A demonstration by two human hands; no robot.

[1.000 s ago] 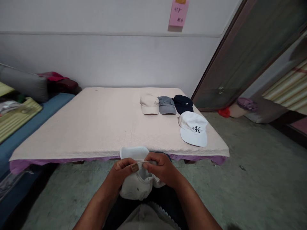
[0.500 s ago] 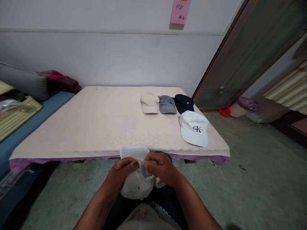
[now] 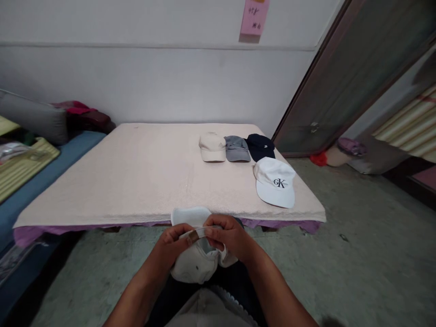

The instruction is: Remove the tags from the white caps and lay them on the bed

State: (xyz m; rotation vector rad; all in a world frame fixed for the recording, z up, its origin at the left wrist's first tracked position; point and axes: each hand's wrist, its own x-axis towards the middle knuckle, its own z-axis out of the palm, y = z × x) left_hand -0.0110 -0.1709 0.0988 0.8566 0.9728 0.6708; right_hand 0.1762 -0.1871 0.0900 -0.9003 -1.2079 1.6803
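Observation:
A white baseball cap (image 3: 193,265) rests over my lap, its brim pointing toward the bed and its inside partly showing. Both hands are closed on its back strap. My left hand (image 3: 175,243) pinches the strap beside a small brown tab or buckle (image 3: 193,236). Close by on the right, my right hand (image 3: 230,236) grips the strap's other part, fingers curled. On the bed lie a beige cap (image 3: 212,146), a grey cap (image 3: 237,149), a navy cap (image 3: 260,146) and, nearer me, a white cap with black letters (image 3: 275,182).
The bed (image 3: 136,181), with a pale cover and purple edging, stands before me against a white wall (image 3: 153,81). At the left is a blue bed (image 3: 81,143) with a grey cushion (image 3: 34,118). A sliding door (image 3: 335,86) is at the right.
My right hand has shifted slightly, and the strap now shows more clearly between my fingers, with the brown tab turned. The caps on the bed have stayed put.

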